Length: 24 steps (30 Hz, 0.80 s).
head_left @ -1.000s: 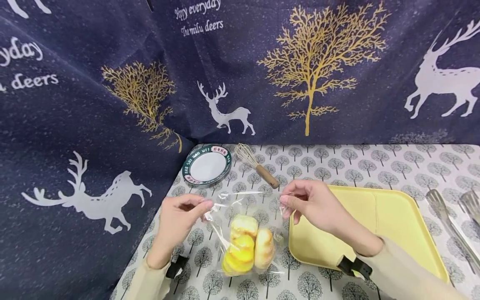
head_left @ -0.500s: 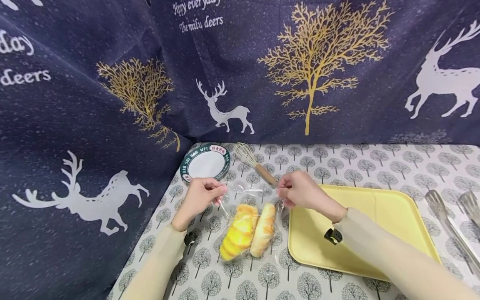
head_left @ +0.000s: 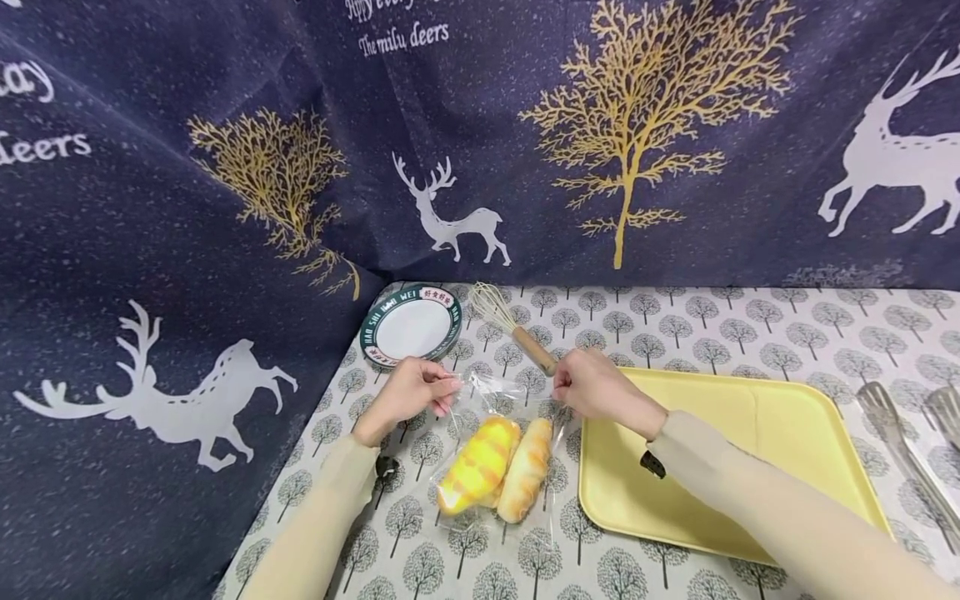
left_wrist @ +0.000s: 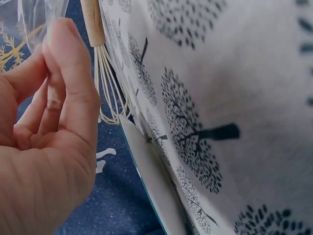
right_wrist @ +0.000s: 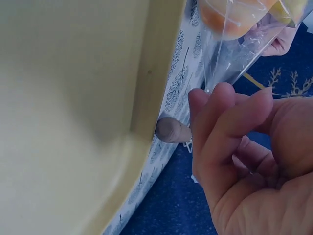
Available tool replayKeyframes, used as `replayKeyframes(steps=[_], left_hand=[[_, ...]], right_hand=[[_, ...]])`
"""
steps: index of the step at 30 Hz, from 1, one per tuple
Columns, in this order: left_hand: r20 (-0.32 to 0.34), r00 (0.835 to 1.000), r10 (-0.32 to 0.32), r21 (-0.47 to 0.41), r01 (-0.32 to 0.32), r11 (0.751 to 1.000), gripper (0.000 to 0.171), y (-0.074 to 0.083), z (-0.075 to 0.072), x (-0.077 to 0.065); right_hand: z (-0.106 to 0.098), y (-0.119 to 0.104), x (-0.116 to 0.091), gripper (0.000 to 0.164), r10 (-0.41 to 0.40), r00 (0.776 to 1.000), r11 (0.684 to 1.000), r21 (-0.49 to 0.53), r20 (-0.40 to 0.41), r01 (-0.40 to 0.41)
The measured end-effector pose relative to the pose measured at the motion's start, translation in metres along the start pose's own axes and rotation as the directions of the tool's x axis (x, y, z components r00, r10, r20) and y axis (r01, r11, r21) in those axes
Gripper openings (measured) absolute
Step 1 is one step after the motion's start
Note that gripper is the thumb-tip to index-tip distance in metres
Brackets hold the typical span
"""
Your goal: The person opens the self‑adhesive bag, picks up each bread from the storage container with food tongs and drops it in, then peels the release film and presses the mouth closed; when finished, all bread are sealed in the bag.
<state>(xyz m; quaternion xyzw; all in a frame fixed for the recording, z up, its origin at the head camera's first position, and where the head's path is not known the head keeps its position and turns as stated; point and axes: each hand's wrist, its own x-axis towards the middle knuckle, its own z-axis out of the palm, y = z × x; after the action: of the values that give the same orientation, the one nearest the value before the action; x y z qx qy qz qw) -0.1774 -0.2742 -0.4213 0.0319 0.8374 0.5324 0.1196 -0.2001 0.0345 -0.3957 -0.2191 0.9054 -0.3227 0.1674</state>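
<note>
A clear plastic bag [head_left: 542, 492] hangs between both hands, held by its two upper corners. Inside it are a yellow bread roll [head_left: 480, 467] on the left and a longer, pale golden-brown roll [head_left: 527, 471] on the right; something partly hidden sits behind them. My left hand [head_left: 412, 390] pinches the left corner between thumb and forefinger; in the left wrist view the film [left_wrist: 41, 17] rises from those fingertips. My right hand [head_left: 600, 385] pinches the right corner with curled fingers, and the right wrist view shows the bag's edge [right_wrist: 227, 63] running up from them.
Just right of the bag lies a yellow tray [head_left: 720, 433], under the right forearm. A whisk [head_left: 525, 337] and a green-rimmed plate [head_left: 412, 329] are behind the hands. Metal utensils [head_left: 892, 425] lie at far right. A dark deer-print cloth [head_left: 480, 125] closes off the back.
Both hands have moved up and away from the body, the left also rightward, closer to the right. The bag has followed, and the rolls inside have shifted and turned.
</note>
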Motion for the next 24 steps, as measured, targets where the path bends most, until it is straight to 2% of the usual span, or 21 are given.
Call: replayKeyframes(steps=[4,12,15,19,21,24], left_hand=[[0.018,0.999,-0.045,-0.008,0.045,0.999,0.027,0.0,-0.003,0.005],[0.021,0.995,-0.096,-0.057,0.097,0.994,0.033,-0.001,-0.002,0.01],[-0.005,0.998,-0.063,-0.044,0.063,0.997,0.032,-0.002,-0.003,0.01],[-0.07,0.998,0.004,-0.013,-0.005,1.0,0.027,-0.004,-0.005,0.007],[-0.092,0.995,0.026,0.002,-0.026,1.0,0.025,-0.005,-0.005,0.005],[-0.114,0.992,0.056,0.025,-0.054,0.998,0.025,-0.006,-0.007,0.001]], right_hand=[[0.0,0.001,0.005,0.005,-0.015,1.0,0.998,-0.057,-0.012,0.014],[0.001,0.003,0.009,0.006,0.055,0.998,0.997,-0.06,0.026,-0.054],[-0.001,0.004,0.007,0.018,0.055,0.998,0.998,-0.031,0.025,-0.054],[-0.006,0.007,0.004,0.033,0.038,0.999,0.999,0.011,0.016,-0.038],[-0.008,0.009,0.001,0.037,0.021,1.0,1.0,0.008,-0.019,-0.021],[-0.012,0.012,-0.008,0.04,-0.05,0.992,0.998,-0.044,-0.113,0.045]])
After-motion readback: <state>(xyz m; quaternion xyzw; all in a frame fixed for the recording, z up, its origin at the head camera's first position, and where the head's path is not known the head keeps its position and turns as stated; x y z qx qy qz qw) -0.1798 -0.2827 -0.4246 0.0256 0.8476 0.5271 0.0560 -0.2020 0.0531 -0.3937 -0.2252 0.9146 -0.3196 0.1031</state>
